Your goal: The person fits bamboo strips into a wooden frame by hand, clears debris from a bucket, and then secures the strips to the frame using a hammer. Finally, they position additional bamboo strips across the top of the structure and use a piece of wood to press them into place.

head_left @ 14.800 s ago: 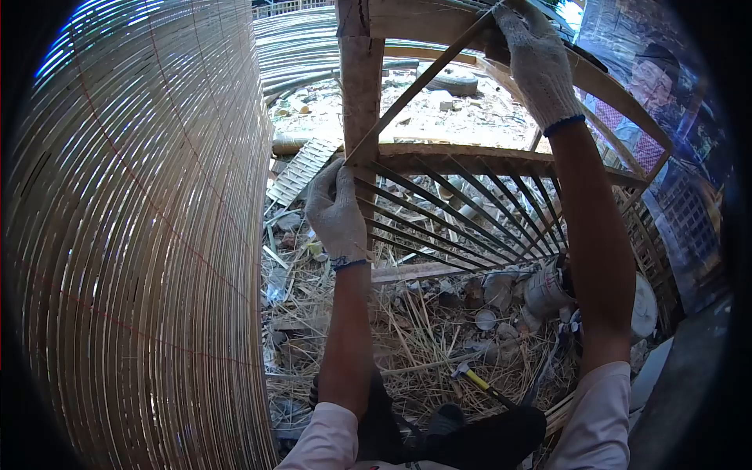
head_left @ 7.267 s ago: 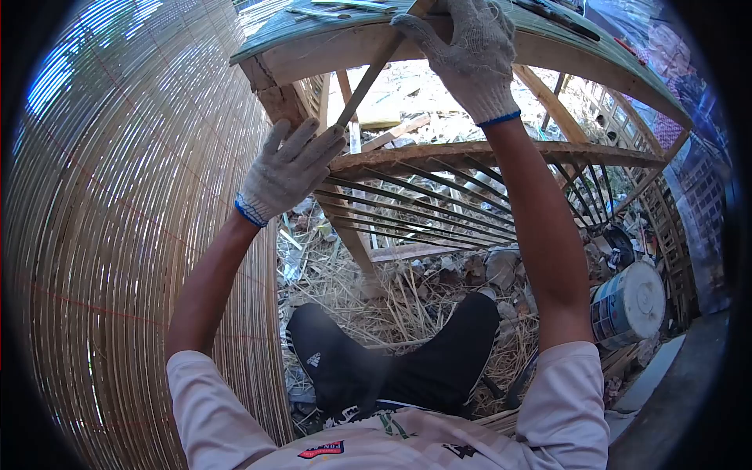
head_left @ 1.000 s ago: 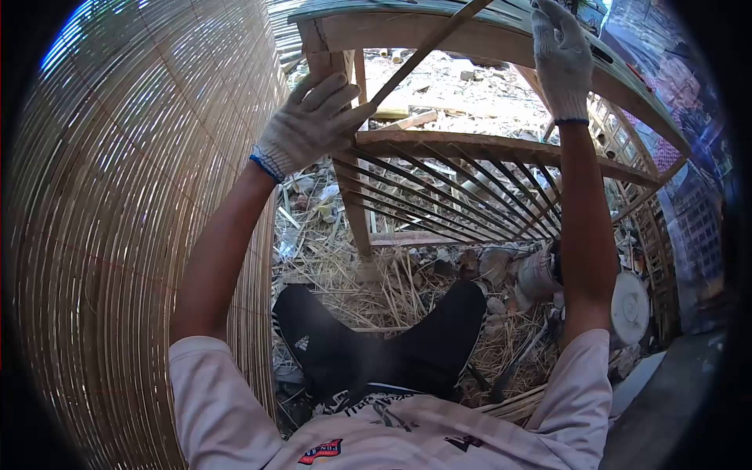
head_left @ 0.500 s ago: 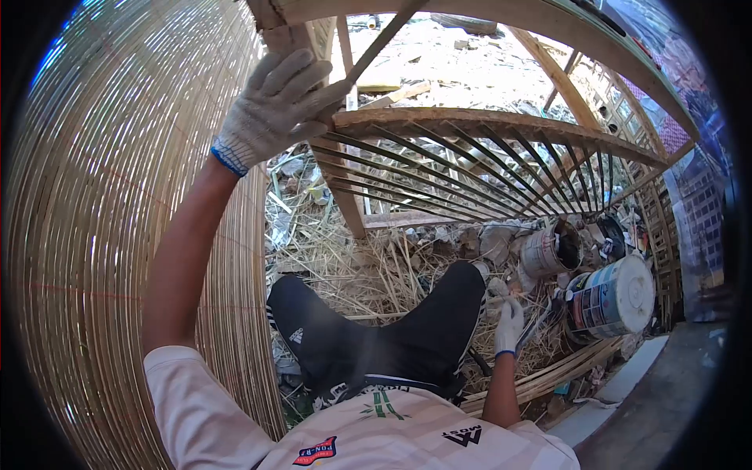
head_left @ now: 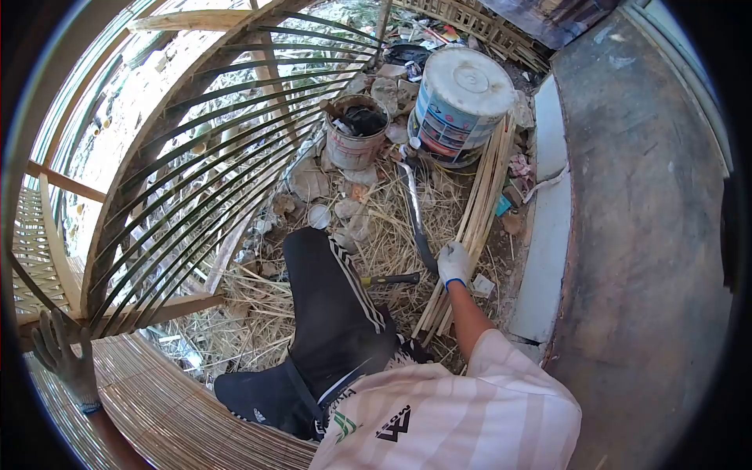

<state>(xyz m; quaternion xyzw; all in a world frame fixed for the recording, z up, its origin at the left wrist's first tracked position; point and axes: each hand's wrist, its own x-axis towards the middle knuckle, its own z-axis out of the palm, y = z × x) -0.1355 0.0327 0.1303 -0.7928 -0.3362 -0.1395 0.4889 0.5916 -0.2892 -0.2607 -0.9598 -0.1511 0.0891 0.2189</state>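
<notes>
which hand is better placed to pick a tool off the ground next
Probably the right hand: it is low, right beside the black handle of the long tool. The left hand is across at the wooden frame, much farther away.

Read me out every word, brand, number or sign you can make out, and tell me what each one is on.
"MOST": on the front of the shirt, beside a dark emblem.
Dark lettering near the shirt's hem: not readable.
Lidded bucket: printed label, too small and blurred to read.
Black trousers: white logo, its lettering too small.
No numbers or signs are legible.
</notes>
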